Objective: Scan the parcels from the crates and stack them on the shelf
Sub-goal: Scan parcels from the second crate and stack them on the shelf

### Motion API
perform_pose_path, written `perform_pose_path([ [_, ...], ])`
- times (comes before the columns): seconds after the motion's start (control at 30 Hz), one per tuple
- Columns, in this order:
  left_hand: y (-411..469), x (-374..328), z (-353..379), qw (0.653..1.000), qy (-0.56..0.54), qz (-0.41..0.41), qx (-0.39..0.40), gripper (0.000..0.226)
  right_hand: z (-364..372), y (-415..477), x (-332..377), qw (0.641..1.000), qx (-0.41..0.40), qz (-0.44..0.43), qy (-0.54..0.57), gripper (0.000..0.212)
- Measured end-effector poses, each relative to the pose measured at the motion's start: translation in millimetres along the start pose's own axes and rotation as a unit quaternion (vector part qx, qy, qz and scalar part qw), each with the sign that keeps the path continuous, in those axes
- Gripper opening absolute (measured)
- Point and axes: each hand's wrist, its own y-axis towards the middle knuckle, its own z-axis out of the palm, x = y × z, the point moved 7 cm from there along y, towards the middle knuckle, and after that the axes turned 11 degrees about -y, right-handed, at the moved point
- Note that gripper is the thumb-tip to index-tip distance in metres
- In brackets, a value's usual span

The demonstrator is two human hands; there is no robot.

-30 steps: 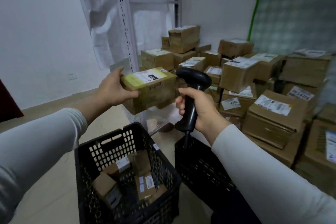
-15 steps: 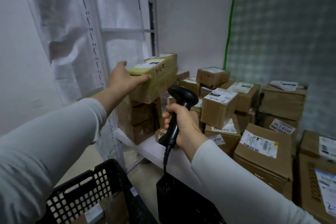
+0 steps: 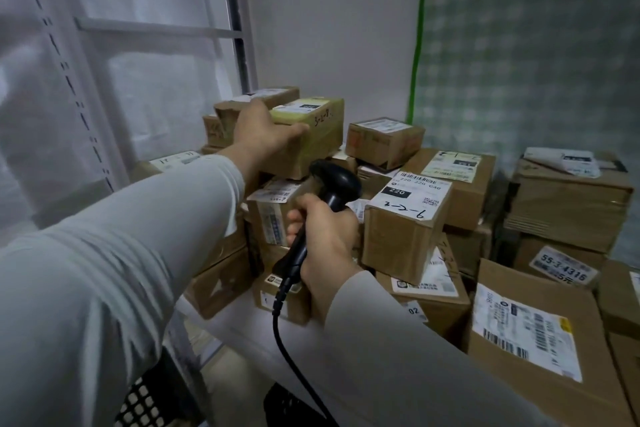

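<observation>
While the left hand [image 3: 265, 130] grips the near end of the yellow-taped parcel [image 3: 318, 139], thumb lying along its front edge and fingers out of sight behind it, the parcel sits at the top of the pile of boxes [image 3: 273, 218] on the white shelf [image 3: 239, 319]. Its long axis runs away from the grip, toward the back wall and a little to the right, so the held end faces the person. Whether its underside already bears on the box below is hidden by the hand and the scanner head. Another box [image 3: 256, 100] stands just beside it on the left. The right hand [image 3: 325, 243] is wrapped round the handle of the black scanner [image 3: 334, 184], lower and nearer the body. Only the left hand is placed to set the parcel down, probably with a short push along its length and then a release.
</observation>
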Motion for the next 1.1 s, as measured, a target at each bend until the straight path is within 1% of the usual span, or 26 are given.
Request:
perform_pose_path([
  [0.17,9,19,12,1.000,-0.002,-0.014,0.009,0.089,-3,9,-3,1.000,0.002,-0.009,-0.006,0.013],
  [0.27,4,24,8,1.000,-0.008,-0.005,0.022,0.097,-3,2,-5,1.000,0.011,-0.008,-0.022,0.018],
  [0.33,-2,27,1,1.000,-0.010,0.004,0.028,0.104,-3,-7,-5,0.999,0.014,-0.011,-0.046,0.018],
  [0.37,-12,23,-7,0.999,-0.010,0.004,0.032,0.102,-2,-14,-5,0.998,0.017,-0.014,-0.061,0.017],
  [0.47,-49,13,-32,0.999,-0.005,0.000,0.044,0.074,1,-39,-4,0.992,0.041,-0.018,-0.119,0.012],
  [0.57,-90,19,-60,0.999,0.003,-0.006,0.041,0.052,1,-66,-13,0.977,0.053,-0.024,-0.206,0.003],
  [0.63,-121,32,-79,0.999,0.014,-0.020,0.041,0.046,2,-84,-25,0.962,0.075,-0.020,-0.261,0.004],
  [0.77,-185,72,-113,0.995,0.045,-0.080,0.048,0.058,5,-125,-61,0.935,0.131,0.010,-0.328,0.008],
  [0.87,-227,114,-136,0.987,0.058,-0.141,0.039,0.065,10,-147,-95,0.932,0.155,0.047,-0.325,0.008],
  [0.93,-258,142,-151,0.981,0.053,-0.181,0.033,0.064,16,-158,-124,0.929,0.170,0.073,-0.322,0.004],
  [0.97,-275,157,-159,0.977,0.053,-0.202,0.030,0.064,20,-162,-140,0.926,0.175,0.080,-0.326,0.005],
  [1.1,-335,222,-183,0.959,0.067,-0.274,0.031,0.059,39,-176,-207,0.908,0.207,0.116,-0.345,0.018],
])
